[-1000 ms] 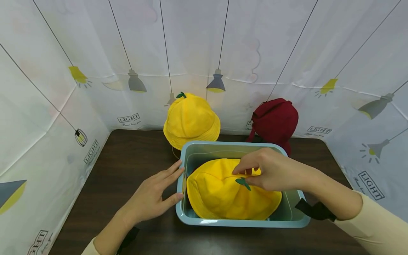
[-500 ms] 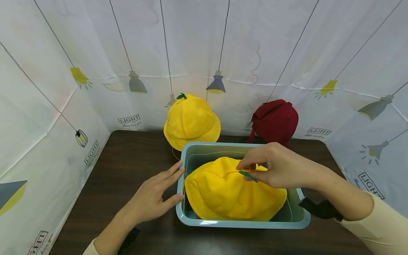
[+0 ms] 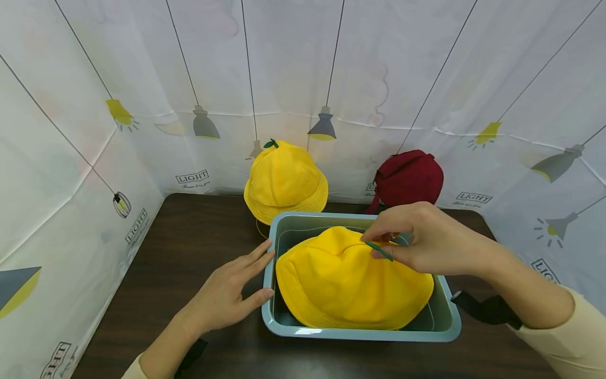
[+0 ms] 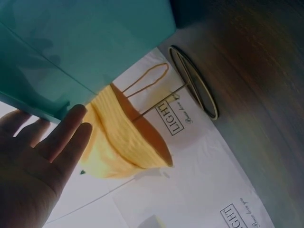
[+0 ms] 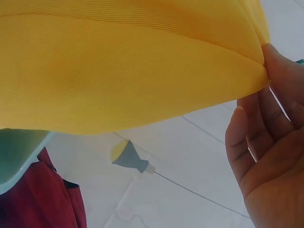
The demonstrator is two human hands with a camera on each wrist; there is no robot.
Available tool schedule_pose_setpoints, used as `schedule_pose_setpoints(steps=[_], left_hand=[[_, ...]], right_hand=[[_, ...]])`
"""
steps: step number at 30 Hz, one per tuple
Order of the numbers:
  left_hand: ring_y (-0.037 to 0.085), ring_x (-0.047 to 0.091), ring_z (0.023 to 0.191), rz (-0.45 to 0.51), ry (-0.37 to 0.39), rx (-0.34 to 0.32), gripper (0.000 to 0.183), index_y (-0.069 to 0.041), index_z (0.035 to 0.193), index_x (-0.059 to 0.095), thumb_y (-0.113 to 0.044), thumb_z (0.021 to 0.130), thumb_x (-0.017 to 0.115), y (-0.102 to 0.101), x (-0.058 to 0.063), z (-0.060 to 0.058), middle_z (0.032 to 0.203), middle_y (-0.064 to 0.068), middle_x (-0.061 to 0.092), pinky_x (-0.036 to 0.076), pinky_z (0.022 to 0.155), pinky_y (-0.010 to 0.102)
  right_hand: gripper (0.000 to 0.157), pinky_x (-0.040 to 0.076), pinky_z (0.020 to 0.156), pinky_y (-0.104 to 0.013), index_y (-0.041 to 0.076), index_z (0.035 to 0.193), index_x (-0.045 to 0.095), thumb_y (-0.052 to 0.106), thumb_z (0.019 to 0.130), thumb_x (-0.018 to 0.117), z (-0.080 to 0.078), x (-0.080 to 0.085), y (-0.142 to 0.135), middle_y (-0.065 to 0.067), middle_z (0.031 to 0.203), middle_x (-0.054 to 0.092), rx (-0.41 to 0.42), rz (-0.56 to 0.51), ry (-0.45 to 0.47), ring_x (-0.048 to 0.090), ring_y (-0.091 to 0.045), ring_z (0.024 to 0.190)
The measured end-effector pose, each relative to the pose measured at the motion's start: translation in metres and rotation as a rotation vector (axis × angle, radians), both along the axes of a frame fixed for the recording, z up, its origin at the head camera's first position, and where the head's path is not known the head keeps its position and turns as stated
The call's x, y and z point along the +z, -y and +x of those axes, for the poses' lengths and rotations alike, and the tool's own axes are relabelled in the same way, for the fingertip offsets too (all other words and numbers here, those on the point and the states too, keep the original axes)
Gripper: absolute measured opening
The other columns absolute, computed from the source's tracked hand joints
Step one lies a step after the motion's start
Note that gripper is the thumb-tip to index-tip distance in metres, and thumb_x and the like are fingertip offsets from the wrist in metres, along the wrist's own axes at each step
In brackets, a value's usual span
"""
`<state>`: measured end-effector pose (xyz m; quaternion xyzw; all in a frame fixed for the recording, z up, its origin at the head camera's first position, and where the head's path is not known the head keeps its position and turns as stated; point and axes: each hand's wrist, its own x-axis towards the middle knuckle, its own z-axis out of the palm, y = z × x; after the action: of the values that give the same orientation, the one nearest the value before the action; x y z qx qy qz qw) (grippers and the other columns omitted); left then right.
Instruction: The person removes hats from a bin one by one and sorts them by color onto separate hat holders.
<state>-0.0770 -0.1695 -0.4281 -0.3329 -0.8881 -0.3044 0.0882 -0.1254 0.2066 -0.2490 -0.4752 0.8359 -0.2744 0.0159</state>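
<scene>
A yellow bucket hat (image 3: 350, 284) with a green leaf tab on its crown fills much of the blue plastic basin (image 3: 360, 334). My right hand (image 3: 416, 237) pinches the crown beside the leaf, and the right wrist view shows the yellow cloth (image 5: 142, 71) drawn to a point at the fingertips. My left hand (image 3: 232, 284) lies with fairly straight fingers against the basin's left rim; in the left wrist view its fingertips (image 4: 76, 114) are at the rim from outside. The lower part of the hat is inside the basin.
Behind the basin, a second yellow hat (image 3: 284, 181) sits on a wire stand with a round base (image 4: 213, 107). A dark red cap (image 3: 409, 176) stands at the back right. A patterned white curtain (image 3: 293, 63) closes off the back of the dark wooden table (image 3: 203, 237).
My right hand has risen and moved a little to the right, pulling the hat's crown up with it. The left hand has stayed at the basin's rim.
</scene>
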Motion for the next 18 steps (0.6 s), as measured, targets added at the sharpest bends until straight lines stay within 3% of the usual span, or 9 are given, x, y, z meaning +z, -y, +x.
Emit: schedule_pose_setpoints(steps=[8,14,18], left_hand=[[0.024,0.048,0.145,-0.012,0.014,0.005,0.067,-0.009,0.159,0.046,-0.042,0.104,0.064,0.0,0.001,0.001,0.171,-0.001,0.03,0.049,0.108,0.054],[0.024,0.049,0.144,-0.017,0.01,0.006,0.068,-0.011,0.16,0.044,-0.043,0.104,0.063,0.0,0.002,0.001,0.172,-0.001,0.029,0.049,0.108,0.054],[0.024,0.048,0.145,-0.021,0.018,0.01,0.069,-0.014,0.162,0.041,-0.044,0.104,0.063,0.0,0.002,0.001,0.172,-0.002,0.028,0.049,0.109,0.054]], right_hand=[[0.05,0.061,0.075,-0.025,0.017,0.111,0.08,-0.017,0.074,0.084,-0.003,0.013,-0.003,0.014,0.105,0.074,-0.005,-0.031,-0.051,0.066,-0.005,0.087],[0.048,0.054,0.064,-0.018,0.016,0.109,0.08,-0.014,0.073,0.087,-0.008,0.022,-0.004,0.008,0.102,0.076,0.02,-0.097,-0.113,0.061,-0.006,0.08],[0.048,0.054,0.067,-0.017,0.014,0.109,0.08,-0.016,0.071,0.087,-0.011,0.027,-0.004,0.005,0.101,0.076,0.031,-0.131,-0.136,0.063,-0.007,0.081]])
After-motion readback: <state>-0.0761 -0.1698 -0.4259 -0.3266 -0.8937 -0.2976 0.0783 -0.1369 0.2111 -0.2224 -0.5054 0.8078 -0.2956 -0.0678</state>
